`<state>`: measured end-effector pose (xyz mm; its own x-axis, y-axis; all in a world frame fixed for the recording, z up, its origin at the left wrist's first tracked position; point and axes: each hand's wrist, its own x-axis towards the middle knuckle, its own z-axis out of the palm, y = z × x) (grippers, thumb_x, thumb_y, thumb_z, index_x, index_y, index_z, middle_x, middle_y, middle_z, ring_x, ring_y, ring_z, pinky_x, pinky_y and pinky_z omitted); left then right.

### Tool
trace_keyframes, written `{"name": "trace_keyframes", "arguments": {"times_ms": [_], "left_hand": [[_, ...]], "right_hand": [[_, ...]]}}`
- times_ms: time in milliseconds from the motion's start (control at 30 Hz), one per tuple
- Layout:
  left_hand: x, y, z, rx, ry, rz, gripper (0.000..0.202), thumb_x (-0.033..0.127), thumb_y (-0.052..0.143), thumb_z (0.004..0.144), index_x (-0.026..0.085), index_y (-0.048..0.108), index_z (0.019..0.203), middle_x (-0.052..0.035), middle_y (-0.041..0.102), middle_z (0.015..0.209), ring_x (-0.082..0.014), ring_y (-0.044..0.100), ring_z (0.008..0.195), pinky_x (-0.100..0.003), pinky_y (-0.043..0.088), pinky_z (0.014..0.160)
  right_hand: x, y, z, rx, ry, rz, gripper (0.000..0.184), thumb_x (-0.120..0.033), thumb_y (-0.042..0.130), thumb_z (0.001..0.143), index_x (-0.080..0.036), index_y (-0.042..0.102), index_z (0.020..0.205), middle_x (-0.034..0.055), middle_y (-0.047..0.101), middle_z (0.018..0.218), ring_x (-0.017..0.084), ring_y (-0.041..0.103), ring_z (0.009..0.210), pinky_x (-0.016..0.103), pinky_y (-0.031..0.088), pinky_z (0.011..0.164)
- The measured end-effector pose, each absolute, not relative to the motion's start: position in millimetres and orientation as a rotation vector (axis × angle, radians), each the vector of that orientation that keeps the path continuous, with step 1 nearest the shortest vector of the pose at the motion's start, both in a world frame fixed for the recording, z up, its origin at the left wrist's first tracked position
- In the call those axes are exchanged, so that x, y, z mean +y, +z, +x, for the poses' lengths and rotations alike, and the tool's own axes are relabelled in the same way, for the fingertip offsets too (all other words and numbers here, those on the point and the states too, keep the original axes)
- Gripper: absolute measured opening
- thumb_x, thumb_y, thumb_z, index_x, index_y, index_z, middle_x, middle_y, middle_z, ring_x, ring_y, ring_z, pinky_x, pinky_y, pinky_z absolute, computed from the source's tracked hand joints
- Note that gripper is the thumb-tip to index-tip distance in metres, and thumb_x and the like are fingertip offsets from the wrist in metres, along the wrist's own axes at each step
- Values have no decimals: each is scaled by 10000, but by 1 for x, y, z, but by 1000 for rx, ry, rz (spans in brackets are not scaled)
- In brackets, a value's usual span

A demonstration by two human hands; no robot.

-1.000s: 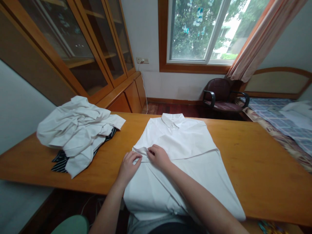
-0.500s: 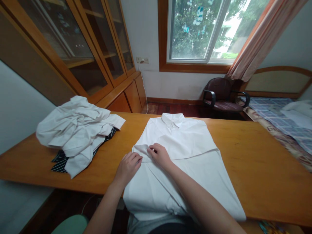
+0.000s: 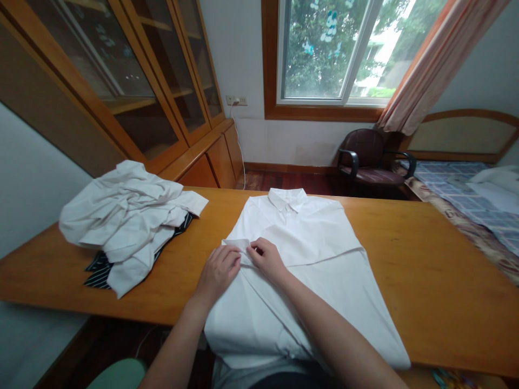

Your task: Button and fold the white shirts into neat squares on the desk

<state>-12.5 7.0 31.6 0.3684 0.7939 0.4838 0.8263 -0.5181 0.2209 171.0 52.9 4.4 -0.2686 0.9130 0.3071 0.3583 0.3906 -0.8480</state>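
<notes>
A white shirt lies on the counter, collar at twelve o'clock. At its ten o'clock, the right hand has its fingers clamped on a fold; the left hand's rest together there, grip unclear. Farther toward ten, crumpled white cloth covers striped fabric.

Support: wooden table, yellow-brown top, spanning the frame's lower half from left to right edge. At centre, a white shirt laid front up, collar near the far edge, lower end past the near edge. At left, a crumpled white cloth, partly over a black striped cloth. Far right: bed, blue checked sheet on it.
</notes>
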Motion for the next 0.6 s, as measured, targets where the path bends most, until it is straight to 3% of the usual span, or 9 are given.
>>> {"name": "trace_keyframes", "arguments": {"times_ms": [133,333,433,600], "left_hand": [[12,29,-10,-1497,-920,-2606,86,160,505,942,201,579,931,-82,685,1087,-225,634,999,-376,482,889],[17,20,-11,-1516,-998,-2611,144,141,523,890,214,581,1000,-40,689,910,-214,658,861,-344,506,791],[17,17,-11,-1555,-1004,-2575,76,157,536,880,219,569,907,-16,654,792,-205,638,764,-326,495,714],[16,13,-10,-1618,-1043,-2539,49,199,529,918,225,516,879,-13,658,808,-196,639,757,-316,498,701]], "right_hand": [[53,2,171,-1744,842,-1035,80,-249,618,882,-198,661,838,-3,606,765,128,533,670,240,427,651],[52,0,172,-1637,856,-899,66,-255,632,874,-200,665,862,-4,583,762,121,505,637,242,411,614],[50,3,173,-1672,863,-867,96,-275,632,896,-205,685,857,7,589,775,128,524,667,250,417,636],[48,6,174,-1716,888,-865,133,-282,623,908,-207,700,830,12,587,768,132,533,677,253,418,643]]}}
